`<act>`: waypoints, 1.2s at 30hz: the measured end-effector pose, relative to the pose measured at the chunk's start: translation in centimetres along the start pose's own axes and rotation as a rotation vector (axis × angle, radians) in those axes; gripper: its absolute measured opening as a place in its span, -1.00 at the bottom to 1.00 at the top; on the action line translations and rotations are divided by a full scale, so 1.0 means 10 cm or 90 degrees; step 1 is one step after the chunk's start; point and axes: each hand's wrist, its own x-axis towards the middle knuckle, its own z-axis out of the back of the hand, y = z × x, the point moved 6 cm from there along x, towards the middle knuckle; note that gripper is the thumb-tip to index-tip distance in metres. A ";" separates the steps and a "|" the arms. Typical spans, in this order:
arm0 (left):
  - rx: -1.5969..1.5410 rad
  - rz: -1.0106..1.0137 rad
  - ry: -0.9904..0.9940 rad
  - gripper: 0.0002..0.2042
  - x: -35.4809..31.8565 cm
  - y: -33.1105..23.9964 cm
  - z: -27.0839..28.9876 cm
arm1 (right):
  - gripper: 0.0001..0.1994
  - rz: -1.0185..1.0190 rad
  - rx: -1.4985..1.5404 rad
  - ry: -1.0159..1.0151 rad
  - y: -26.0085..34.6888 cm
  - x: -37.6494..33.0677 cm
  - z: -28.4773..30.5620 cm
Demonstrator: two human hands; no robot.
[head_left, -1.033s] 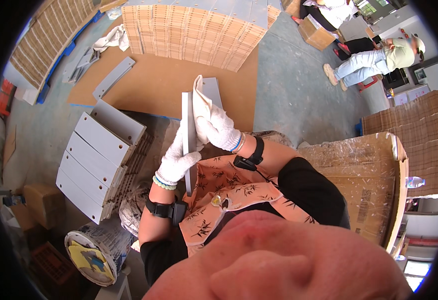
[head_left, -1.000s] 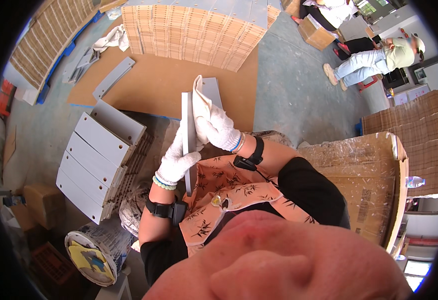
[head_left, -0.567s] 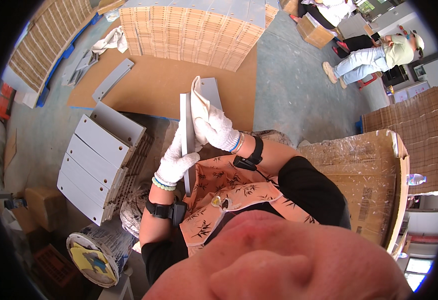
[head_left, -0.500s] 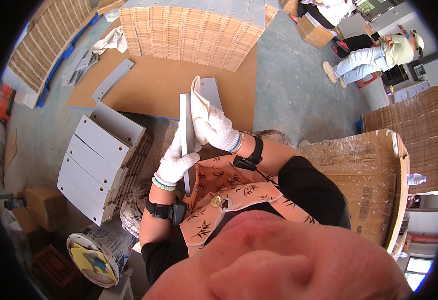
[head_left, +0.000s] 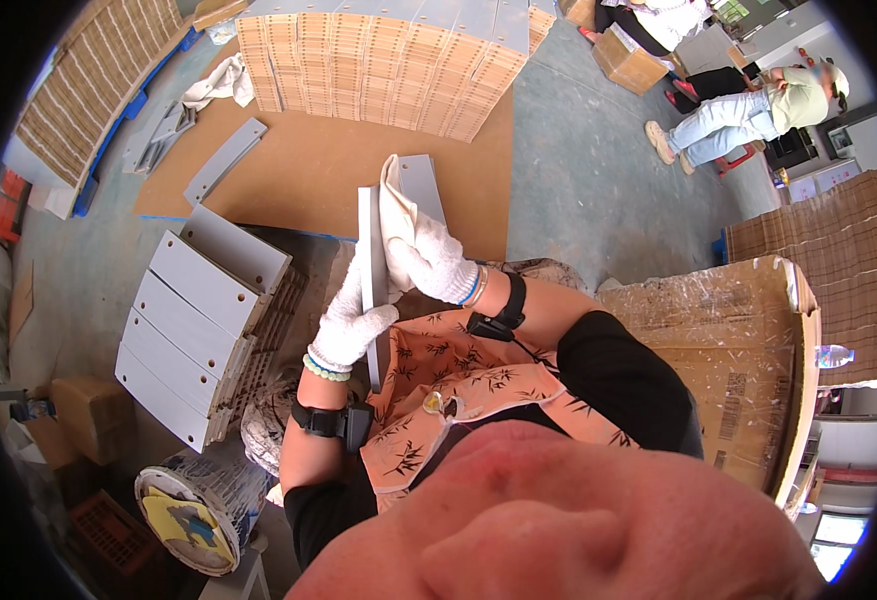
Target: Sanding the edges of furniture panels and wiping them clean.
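Upright in front of my chest stands a grey board (head_left: 367, 225), seen nearly edge-on. My left hand (head_left: 347, 325), in a white knit glove, is closed round its left side with the thumb on the near part. On the board's right face, my gloved right hand (head_left: 431, 258) presses a cream cloth (head_left: 396, 205); the fingers are closed on it, and their tips are partly hidden. Behind the cloth lies another grey board (head_left: 423, 185) with a hole near its end. To the left rises a stack of grey boards (head_left: 174, 330) with drilled holes.
Tall rows of stacked boards (head_left: 379, 75) stand ahead on a brown sheet (head_left: 299, 165). A single grey strip (head_left: 227, 160) and a white rag (head_left: 221, 82) lie left of them. A large carton (head_left: 709, 350) is at my right, a paint-stained bucket (head_left: 194, 515) at lower left. People are at far right.
Almost nothing differs. The cloth and the top of the upright board have shifted very slightly; both hands keep the same grip.
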 end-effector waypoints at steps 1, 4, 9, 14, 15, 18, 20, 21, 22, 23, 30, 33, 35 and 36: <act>0.000 0.000 0.000 -0.17 0.00 -0.02 -0.01 | -0.52 0.005 -0.008 -0.005 0.02 0.00 0.01; -0.029 -0.011 0.005 -0.19 0.03 -0.04 -0.04 | -0.50 0.049 0.041 -0.037 0.05 0.02 -0.02; -0.006 -0.031 -0.048 -0.25 0.06 -0.01 0.04 | -0.46 0.186 -0.108 -0.001 0.44 -0.12 -0.13; -0.080 0.062 0.027 -0.30 0.11 0.09 -0.05 | -0.64 -0.029 0.121 0.016 0.15 0.42 0.06; -0.080 0.061 0.029 -0.30 0.12 0.12 -0.06 | -0.65 -0.031 0.164 0.006 0.13 0.42 0.09; -0.011 -0.063 -0.047 -0.37 0.17 0.32 0.12 | -0.59 0.135 0.090 -0.032 0.54 0.28 0.07; 0.004 -0.031 -0.070 -0.42 0.17 0.47 0.28 | -0.56 0.139 0.041 0.113 0.65 0.12 -0.06; 0.015 -0.012 -0.090 -0.43 0.15 0.37 0.24 | -0.55 0.170 0.025 0.097 0.62 0.11 -0.06; 0.145 0.009 -0.120 -0.44 0.11 0.50 0.41 | -0.56 0.175 -0.011 0.074 0.52 0.18 -0.03; 0.276 0.039 -0.157 -0.45 0.00 0.63 0.57 | -0.57 0.178 -0.037 0.060 0.40 0.28 -0.03; -0.232 0.003 -0.252 -0.46 0.21 0.13 0.42 | -0.58 0.098 -0.011 0.184 0.53 -0.32 -0.52; -0.375 -0.172 -0.158 -0.26 0.38 -0.34 0.51 | -0.53 0.193 0.088 0.221 0.63 -0.62 -0.54; -0.341 -0.212 -0.173 -0.18 0.32 -0.50 0.63 | -0.40 0.229 0.025 0.444 0.58 -0.70 -0.67; -0.314 -0.225 -0.195 -0.16 0.32 -0.56 0.66 | -0.39 0.261 -0.040 0.424 0.53 -0.68 -0.64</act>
